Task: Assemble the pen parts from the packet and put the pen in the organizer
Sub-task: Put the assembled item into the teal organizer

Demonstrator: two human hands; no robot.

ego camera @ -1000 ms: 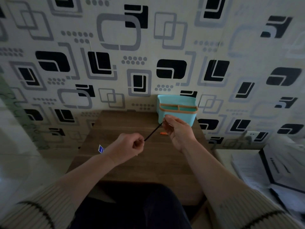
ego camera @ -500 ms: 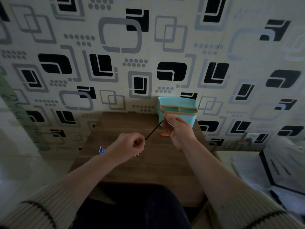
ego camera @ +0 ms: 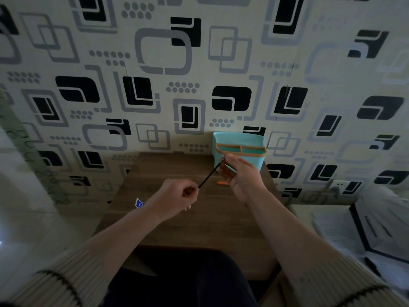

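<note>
Left hand (ego camera: 174, 196) and right hand (ego camera: 239, 173) each pinching one thin black refill (ego camera: 210, 173) (before teal organizer (ego camera: 239, 140)).

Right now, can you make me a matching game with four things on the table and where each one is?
Things:
1. thin black pen rod
2. teal plastic organizer with orange rim
3. small orange pen piece
4. small blue packet scrap

Places:
A. at the back of the brown wooden table, against the wall
B. near the table's left edge, beside the left wrist
C. held between the left hand and right hand
D. lying on the table just left of the right hand

Pairs: 1-C, 2-A, 3-D, 4-B
</note>
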